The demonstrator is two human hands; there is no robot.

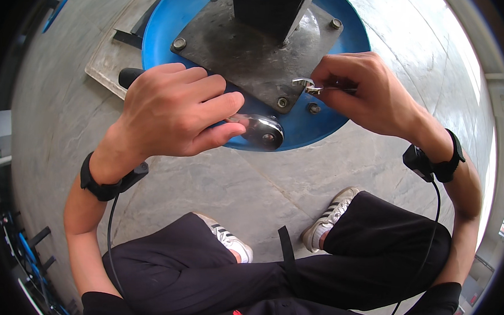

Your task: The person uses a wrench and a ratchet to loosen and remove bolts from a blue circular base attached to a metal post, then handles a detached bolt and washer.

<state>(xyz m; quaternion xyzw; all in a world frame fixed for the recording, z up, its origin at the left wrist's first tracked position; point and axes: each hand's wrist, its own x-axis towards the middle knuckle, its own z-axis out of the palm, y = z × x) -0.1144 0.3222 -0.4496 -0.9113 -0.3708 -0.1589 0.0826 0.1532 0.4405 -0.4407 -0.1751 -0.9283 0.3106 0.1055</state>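
Note:
My left hand [177,111] is wrapped round a ratchet wrench [259,129]; its chrome head points right, and its black grip end sticks out beyond my fingers. That head lies over the near rim of a blue round base [214,10]. My right hand [366,92] pinches a shiny open-end wrench [308,85], its jaws at the right edge of a dark steel plate [240,54]. Close to both tools sit a corner bolt [283,102] in the plate and a bolt or nut [313,108] on the blue base.
A dark square post [268,10] rises from the plate. Other bolts [179,43] sit at the plate's corners. A pale slab [106,64] lies at the left, under the base's side. My legs and shoes [332,213] are near, on the grey floor [262,181].

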